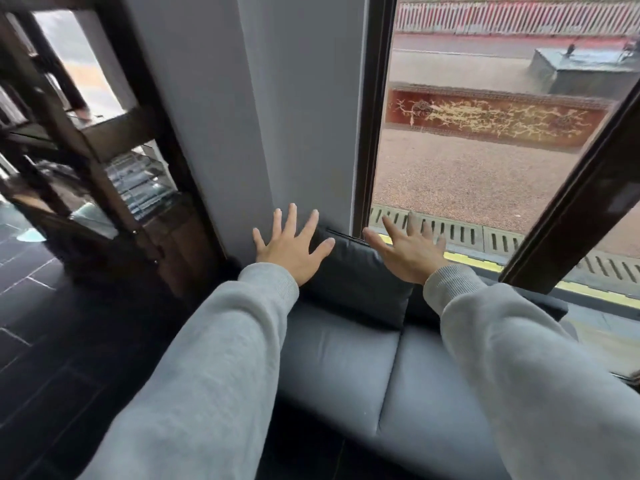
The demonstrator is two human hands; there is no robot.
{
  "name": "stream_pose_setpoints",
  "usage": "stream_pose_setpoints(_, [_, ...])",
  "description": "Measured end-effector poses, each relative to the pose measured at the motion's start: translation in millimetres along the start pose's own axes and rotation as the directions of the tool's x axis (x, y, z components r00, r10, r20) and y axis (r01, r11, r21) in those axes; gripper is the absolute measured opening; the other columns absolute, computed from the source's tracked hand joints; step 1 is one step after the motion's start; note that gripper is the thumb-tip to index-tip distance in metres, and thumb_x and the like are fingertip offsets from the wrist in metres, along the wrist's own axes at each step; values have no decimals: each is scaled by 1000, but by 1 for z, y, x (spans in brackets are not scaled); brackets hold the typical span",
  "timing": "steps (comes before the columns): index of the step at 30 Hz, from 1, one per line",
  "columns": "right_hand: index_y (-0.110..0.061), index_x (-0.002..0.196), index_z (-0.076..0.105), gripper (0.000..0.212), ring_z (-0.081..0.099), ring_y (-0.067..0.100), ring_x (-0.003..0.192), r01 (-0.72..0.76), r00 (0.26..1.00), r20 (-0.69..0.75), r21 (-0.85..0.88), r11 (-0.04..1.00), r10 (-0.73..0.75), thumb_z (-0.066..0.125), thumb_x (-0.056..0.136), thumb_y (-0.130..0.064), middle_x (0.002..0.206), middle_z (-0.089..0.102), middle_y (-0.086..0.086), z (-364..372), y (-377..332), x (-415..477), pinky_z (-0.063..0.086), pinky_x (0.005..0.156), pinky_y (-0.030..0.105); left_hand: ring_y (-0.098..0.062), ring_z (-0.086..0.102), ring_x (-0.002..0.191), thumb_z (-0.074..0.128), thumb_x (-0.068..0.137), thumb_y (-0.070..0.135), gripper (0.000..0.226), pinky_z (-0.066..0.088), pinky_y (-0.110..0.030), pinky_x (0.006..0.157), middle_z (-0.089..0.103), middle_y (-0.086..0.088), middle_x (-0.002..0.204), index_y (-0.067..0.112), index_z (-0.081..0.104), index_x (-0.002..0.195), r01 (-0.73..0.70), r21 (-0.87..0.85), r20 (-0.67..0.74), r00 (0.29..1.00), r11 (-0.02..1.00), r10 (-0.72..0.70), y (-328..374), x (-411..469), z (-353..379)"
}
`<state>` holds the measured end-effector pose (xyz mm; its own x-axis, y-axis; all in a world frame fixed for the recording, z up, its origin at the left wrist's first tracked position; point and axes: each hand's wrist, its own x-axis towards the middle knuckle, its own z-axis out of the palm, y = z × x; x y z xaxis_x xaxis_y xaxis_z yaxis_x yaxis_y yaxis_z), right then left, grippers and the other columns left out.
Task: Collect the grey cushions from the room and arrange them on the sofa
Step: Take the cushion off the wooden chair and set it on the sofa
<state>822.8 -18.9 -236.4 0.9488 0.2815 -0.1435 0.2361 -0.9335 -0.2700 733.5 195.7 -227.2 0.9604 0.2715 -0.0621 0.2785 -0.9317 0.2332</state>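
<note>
A dark grey cushion (356, 282) stands upright against the back of the grey sofa (346, 368), at the sofa's left end below the wall and window. My left hand (292, 245) hovers at the cushion's upper left corner with fingers spread, holding nothing. My right hand (410, 251) is spread open just above the cushion's upper right corner, slightly blurred. Both arms wear light grey sleeves. Whether either palm touches the cushion is unclear.
A dark wooden glass-fronted cabinet (114, 188) stands left of the sofa on dark floor tiles (31, 306). A grey wall section (263, 116) and a large window (485, 150) rise behind the sofa. A dark window frame bar (581, 188) slants at the right.
</note>
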Motion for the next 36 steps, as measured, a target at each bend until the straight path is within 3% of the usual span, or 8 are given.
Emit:
stream_pose_setpoints(9, [-50, 164, 5, 96, -12, 39, 159, 287, 958, 25, -48, 957, -286, 4, 79, -94, 174, -13, 9, -6, -180, -46, -8, 123, 64, -26, -22, 160, 21, 99, 79, 75, -10, -66, 124, -20, 3, 176, 50, 1, 165, 264, -9, -128, 956, 965, -262, -147, -106, -79])
stream_pose_setpoints(12, [-48, 164, 6, 90, -7, 37, 159, 375, 927, 2, -44, 926, -375, 13, 86, -92, 175, -8, 10, 9, -255, -80, -7, 122, 63, -26, -23, 160, 20, 98, 80, 75, -10, -66, 124, -20, 3, 176, 51, 0, 164, 373, -28, -156, 915, 927, -373, -212, -164, -100])
stream_pose_setpoints(17, [-47, 164, 9, 102, -3, 37, 159, 554, 832, 9, -58, 830, -555, 2, 75, -97, 175, -5, 11, 43, -372, -157, -4, 123, 64, -26, -27, 159, 19, 99, 79, 74, -13, -66, 123, -25, 4, 174, 52, -4, 163, 522, -76, -198, 827, 850, -526, -316, -277, -137])
stream_pose_setpoints(21, [-48, 165, 7, 95, -6, 38, 159, 655, 756, 49, -21, 756, -653, 7, 82, -95, 175, -8, 10, 69, -457, -227, -6, 124, 62, -29, -29, 158, 16, 98, 80, 74, -13, -68, 121, -28, 3, 173, 52, -7, 163, 648, -68, -236, 728, 758, -644, -384, -378, -157])
stream_pose_setpoints(26, [-50, 163, 7, 99, -6, 36, 160, 776, 629, 71, 9, 631, -774, 5, 76, -98, 175, -8, 8, 104, -554, -312, -6, 123, 62, -31, -32, 157, 16, 99, 80, 74, -16, -68, 121, -32, 1, 171, 52, -9, 163, 776, -96, -256, 586, 624, -769, -439, -512, -174])
stream_pose_setpoints(31, [-48, 164, 6, 90, -5, 38, 159, 892, 445, 132, 22, 451, -886, 16, 86, -92, 175, -8, 9, 143, -646, -420, -6, 123, 63, -31, -29, 158, 15, 97, 82, 76, -16, -67, 120, -31, 0, 172, 52, -7, 163, 895, -123, -291, 380, 428, -878, -485, -651, -171])
stream_pose_setpoints(36, [-41, 166, 8, 101, -4, 39, 160, 972, 218, 160, 54, 229, -963, 7, 81, -94, 175, -9, 11, 168, -711, -539, -6, 123, 64, -32, -23, 160, 16, 96, 82, 80, -10, -66, 123, -26, -4, 174, 48, -6, 164, 966, -169, -299, 140, 197, -944, -506, -774, -170])
